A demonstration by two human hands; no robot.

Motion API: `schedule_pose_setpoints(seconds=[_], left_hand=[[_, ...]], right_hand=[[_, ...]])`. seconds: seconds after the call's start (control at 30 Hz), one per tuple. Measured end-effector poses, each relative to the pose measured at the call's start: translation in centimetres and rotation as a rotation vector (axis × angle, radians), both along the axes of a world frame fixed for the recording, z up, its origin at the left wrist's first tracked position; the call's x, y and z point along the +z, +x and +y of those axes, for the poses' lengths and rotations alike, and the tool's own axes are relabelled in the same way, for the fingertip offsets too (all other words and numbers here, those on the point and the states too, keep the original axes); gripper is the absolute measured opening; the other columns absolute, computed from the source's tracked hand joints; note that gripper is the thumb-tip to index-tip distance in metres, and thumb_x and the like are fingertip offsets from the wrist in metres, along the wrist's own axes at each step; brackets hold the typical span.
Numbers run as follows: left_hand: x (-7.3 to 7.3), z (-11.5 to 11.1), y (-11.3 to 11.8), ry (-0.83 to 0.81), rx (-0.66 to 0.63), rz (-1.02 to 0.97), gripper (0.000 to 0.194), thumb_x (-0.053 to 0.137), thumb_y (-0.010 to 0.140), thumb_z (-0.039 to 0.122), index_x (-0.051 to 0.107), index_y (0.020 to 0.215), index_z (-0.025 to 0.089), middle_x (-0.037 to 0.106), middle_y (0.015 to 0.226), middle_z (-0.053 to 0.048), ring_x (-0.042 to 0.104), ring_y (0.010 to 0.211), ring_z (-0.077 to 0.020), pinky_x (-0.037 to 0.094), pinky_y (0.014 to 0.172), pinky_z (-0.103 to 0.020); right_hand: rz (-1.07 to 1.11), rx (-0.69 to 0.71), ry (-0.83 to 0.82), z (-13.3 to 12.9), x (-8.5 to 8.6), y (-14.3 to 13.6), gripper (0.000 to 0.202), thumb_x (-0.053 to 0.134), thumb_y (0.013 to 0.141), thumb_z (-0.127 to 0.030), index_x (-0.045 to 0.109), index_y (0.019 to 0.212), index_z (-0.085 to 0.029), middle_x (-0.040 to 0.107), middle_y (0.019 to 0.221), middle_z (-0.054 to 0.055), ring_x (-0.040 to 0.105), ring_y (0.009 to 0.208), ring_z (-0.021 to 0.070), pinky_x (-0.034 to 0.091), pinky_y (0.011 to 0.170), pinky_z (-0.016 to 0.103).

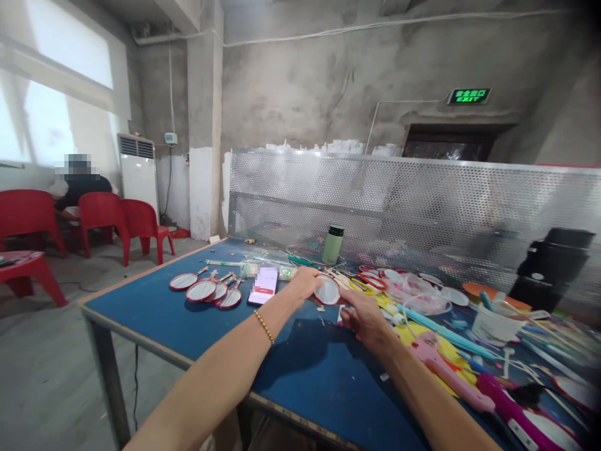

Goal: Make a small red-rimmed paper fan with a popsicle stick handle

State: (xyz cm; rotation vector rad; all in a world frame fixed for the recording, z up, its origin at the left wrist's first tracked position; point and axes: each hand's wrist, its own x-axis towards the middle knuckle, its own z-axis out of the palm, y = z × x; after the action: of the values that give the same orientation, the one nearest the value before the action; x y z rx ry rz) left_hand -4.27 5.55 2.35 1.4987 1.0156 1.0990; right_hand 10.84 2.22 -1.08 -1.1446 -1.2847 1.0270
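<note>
A small round white fan with a red rim (327, 290) is held up over the blue table (300, 363) between my two hands. My left hand (307, 281) grips its left edge, with a beaded gold bracelet on the wrist. My right hand (362, 313) is at the fan's lower right edge, its finger and thumb near the rim and the other fingers curled. Several similar round fans (201, 290) lie together on the left part of the table. A lit phone (263, 285) rests just left of my left hand.
Behind the hands stands a green bottle (333, 245). A pink glue gun (451, 369), a purple tool (521, 413), a white tub (496, 322) and loose craft pieces crowd the right side. A perforated metal screen (375, 207) borders the back. A person sits far left.
</note>
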Motion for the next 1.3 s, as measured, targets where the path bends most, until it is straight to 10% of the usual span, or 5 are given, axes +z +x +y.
schedule_pose_setpoints(seconds=[0.73, 1.3], left_hand=[[-1.9, 0.6, 0.6, 0.113, -0.048, 0.268, 0.024, 0.059, 0.081, 0.019, 0.062, 0.058, 0.014, 0.052, 0.04, 0.0, 0.055, 0.04, -0.0159, 0.05, 0.048, -0.028], [-0.5, -0.2, -0.2, 0.027, -0.113, 0.167, 0.009, 0.062, 0.071, 0.005, 0.063, 0.064, 0.01, 0.057, 0.047, 0.002, 0.057, 0.044, -0.0106, 0.049, 0.051, -0.022]], right_hand=[[-0.397, -0.017, 0.119, 1.4, -0.9, 1.7, 0.038, 0.061, 0.066, -0.052, 0.063, 0.085, -0.019, 0.048, 0.035, -0.005, 0.038, 0.025, 0.0139, 0.027, 0.028, 0.024], [-0.671, -0.095, 0.423, 2.5, -0.5, 2.7, 0.028, 0.057, 0.067, -0.038, 0.069, 0.08, -0.017, 0.066, 0.076, 0.005, 0.057, 0.071, 0.0203, 0.041, 0.067, 0.031]])
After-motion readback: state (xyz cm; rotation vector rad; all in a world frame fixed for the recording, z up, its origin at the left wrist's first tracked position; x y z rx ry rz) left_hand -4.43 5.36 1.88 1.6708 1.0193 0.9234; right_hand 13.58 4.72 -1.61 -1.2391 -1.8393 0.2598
